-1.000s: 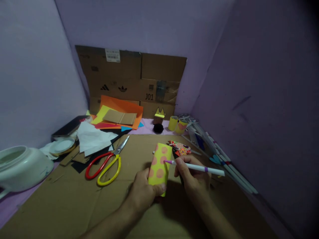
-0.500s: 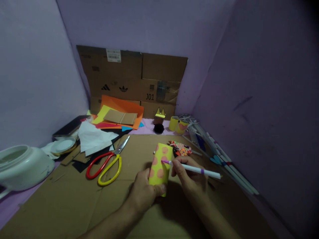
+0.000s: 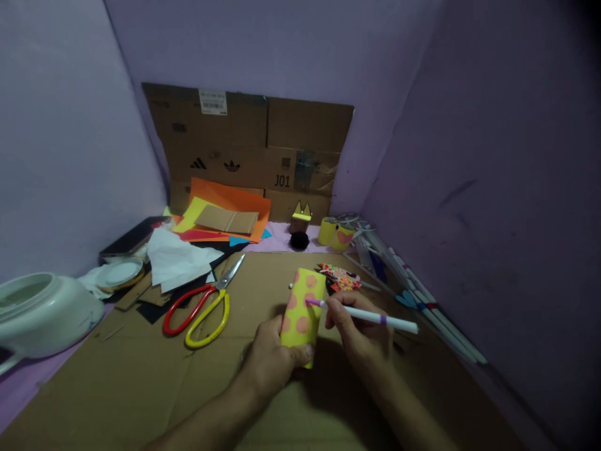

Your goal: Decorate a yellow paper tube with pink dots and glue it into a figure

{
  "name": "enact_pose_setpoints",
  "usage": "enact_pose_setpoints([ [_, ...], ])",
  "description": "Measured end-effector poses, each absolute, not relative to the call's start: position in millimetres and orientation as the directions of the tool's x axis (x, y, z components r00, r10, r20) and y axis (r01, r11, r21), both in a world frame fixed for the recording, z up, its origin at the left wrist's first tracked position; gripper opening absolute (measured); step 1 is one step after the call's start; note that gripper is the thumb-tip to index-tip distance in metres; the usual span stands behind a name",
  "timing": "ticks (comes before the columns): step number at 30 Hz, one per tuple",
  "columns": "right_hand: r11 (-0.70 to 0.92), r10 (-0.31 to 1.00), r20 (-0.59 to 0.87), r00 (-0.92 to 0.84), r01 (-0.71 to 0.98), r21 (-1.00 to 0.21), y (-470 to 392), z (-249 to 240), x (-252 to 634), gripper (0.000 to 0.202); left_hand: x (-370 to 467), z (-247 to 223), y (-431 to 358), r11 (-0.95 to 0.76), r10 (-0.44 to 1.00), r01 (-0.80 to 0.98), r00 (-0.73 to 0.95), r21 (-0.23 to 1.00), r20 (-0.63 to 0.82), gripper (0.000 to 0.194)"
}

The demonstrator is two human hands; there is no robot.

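My left hand (image 3: 277, 357) is closed around the lower end of a yellow paper-covered piece (image 3: 298, 341) with several pinkish-orange spots; its thumb presses on the front. The piece is tilted slightly, its top leaning right. In my right hand (image 3: 359, 332) is a white marker (image 3: 366, 314) with a purple band, pinched between thumb and fingers. The marker's purple tip is at one of the spots near the middle of the yellow piece. Left of my hands lie scissors (image 3: 220, 288) with one red and one yellow handle, blades apart.
A white pot (image 3: 51, 319) stands at far left, near white paper (image 3: 178, 260). Coloured sheets (image 3: 230, 197) lie at the back against upright cardboard (image 3: 244, 138). Yellow rolls (image 3: 327, 232) and a black pompom (image 3: 299, 240) sit behind; several markers (image 3: 441, 319) line the right wall.
The marker tip has shifted very slightly to the right and up on the yellow piece. Both hands keep their grips, and the view has tilted a little.
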State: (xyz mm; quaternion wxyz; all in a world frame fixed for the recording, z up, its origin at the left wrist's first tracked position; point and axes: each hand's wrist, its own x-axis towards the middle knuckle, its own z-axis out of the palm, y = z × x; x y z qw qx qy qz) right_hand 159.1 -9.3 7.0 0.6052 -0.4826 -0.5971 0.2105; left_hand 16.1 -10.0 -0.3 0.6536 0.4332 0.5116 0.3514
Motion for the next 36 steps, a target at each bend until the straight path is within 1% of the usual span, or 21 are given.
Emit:
enact_pose_setpoints([
  [3,0.439,0.827,0.518,0.220,0.323,-0.838,-9.4,6.2,159.5,0.022,17.1,-5.0,-8.6,0.369,0.908,-0.037,0.229,0.929,-0.352,0.031],
  [7,0.432,0.842,0.504,0.191,0.321,-0.843,-11.0,6.5,157.0,0.022,17.7,-9.0,-7.0,0.352,0.919,-0.064,0.212,0.934,-0.332,0.029],
  [11,0.420,0.831,0.484,0.274,0.261,-0.869,-12.3,8.1,155.4,0.025,17.4,-5.2,-7.8,0.386,0.907,-0.063,0.205,0.920,-0.367,0.029],
  [15,0.434,0.846,0.499,0.188,0.300,-0.849,-12.0,8.2,157.0,0.022,16.9,-7.3,-8.0,0.391,0.907,-0.074,0.201,0.917,-0.371,0.030],
  [19,0.427,0.827,0.494,0.268,0.270,-0.863,-11.4,7.8,158.1,0.023,16.4,-12.9,-7.0,0.383,0.909,-0.040,0.195,0.923,-0.369,0.029],
  [24,0.425,0.847,0.497,0.188,0.320,-0.847,-10.6,7.7,160.3,0.023,16.7,-11.1,-7.2,0.395,0.906,-0.068,0.196,0.916,-0.376,0.033],
  [28,0.421,0.845,0.486,0.221,0.284,-0.861,-10.0,5.6,160.2,0.022,16.4,-10.8,-6.5,0.402,0.903,-0.095,0.209,0.911,-0.376,0.036],
  [30,0.421,0.860,0.475,0.186,0.264,-0.868,-10.0,5.7,159.5,0.020,15.7,-12.4,-5.6,0.387,0.908,-0.101,0.212,0.916,-0.360,0.037],
  [32,0.425,0.872,0.459,0.172,0.203,-0.882,-10.3,7.2,159.4,0.020,14.9,-14.0,-4.7,0.382,0.908,-0.103,0.223,0.918,-0.354,0.040],
  [34,0.417,0.876,0.434,0.211,0.122,-0.901,-10.2,9.4,160.7,0.021,14.2,-14.2,-4.5,0.388,0.904,-0.094,0.230,0.917,-0.359,0.042],
  [36,0.409,0.860,0.400,0.318,0.041,-0.912,-8.0,11.3,163.2,0.021,13.7,-12.3,-5.3,0.395,0.901,-0.085,0.229,0.915,-0.368,0.043],
])
